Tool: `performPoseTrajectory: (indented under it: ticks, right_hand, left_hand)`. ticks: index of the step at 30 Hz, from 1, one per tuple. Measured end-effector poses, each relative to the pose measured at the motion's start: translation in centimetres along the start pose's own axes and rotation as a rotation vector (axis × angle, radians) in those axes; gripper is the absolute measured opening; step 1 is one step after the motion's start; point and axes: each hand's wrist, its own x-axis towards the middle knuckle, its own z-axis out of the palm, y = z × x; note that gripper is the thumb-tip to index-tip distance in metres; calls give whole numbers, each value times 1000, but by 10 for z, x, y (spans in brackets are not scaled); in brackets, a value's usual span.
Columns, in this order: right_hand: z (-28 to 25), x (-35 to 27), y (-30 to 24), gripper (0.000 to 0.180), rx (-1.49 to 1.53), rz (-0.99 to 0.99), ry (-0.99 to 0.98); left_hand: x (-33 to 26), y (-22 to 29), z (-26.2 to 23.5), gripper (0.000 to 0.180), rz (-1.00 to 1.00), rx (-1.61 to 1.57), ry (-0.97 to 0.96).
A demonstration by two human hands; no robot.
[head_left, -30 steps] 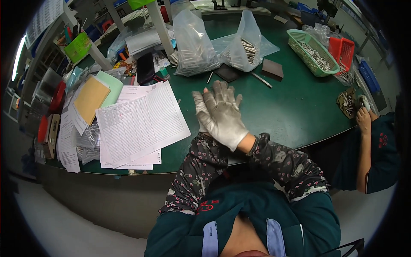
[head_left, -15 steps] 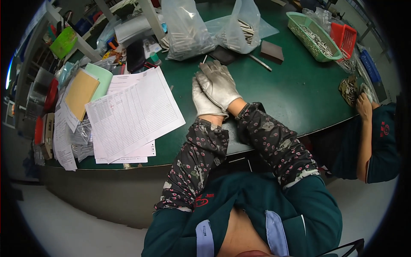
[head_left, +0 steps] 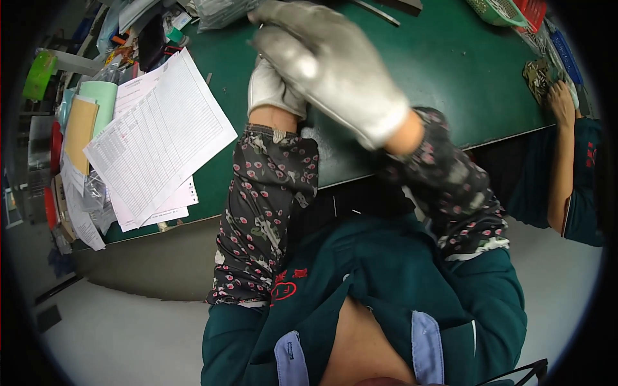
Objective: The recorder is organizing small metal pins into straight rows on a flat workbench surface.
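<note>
Both of my hands wear silvery-white gloves and meet above the green table. My right hand (head_left: 341,74) is lifted over the left, larger in view and smeared by motion. Its fingers look bent and held together, and whatever they may grip cannot be made out. My left hand (head_left: 270,90) is beneath it, with its fingers hidden behind the right glove. To the left of my hands lies a white sheet with a printed grid (head_left: 161,138). At the top edge, beyond my hands, is part of a clear plastic bag (head_left: 222,13).
A metal bar (head_left: 376,11) and a dark block (head_left: 407,5) lie at the far side. Green (head_left: 496,11) and red baskets (head_left: 531,14) stand far right. A co-worker's hand (head_left: 563,103) is near a pouch of metal pins (head_left: 536,80). Folders (head_left: 84,128) lie left.
My right hand has risen off the left, toward me, and turned so its fingers point left. The view has tipped down, so the bags and baskets are mostly out of frame.
</note>
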Motion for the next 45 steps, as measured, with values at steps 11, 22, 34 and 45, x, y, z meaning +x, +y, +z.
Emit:
performPoseTrajectory:
  ticks: [11,22,34,45]
  right_hand:
    - [-65,-181,-24,19,-319,-256,-1428]
    - [-61,-178,-16,20,-278,-13,-1453]
    - [5,-209,7,16,-337,114,-1812]
    - [-8,-217,6,20,-369,-116,-1645]
  left_hand:
    - [-16,16,40,11,13,-128,100]
    - [-8,25,23,11,-31,-52,19]
    - [-14,13,38,10,42,-12,151]
    - [-21,1,41,19,97,82,200]
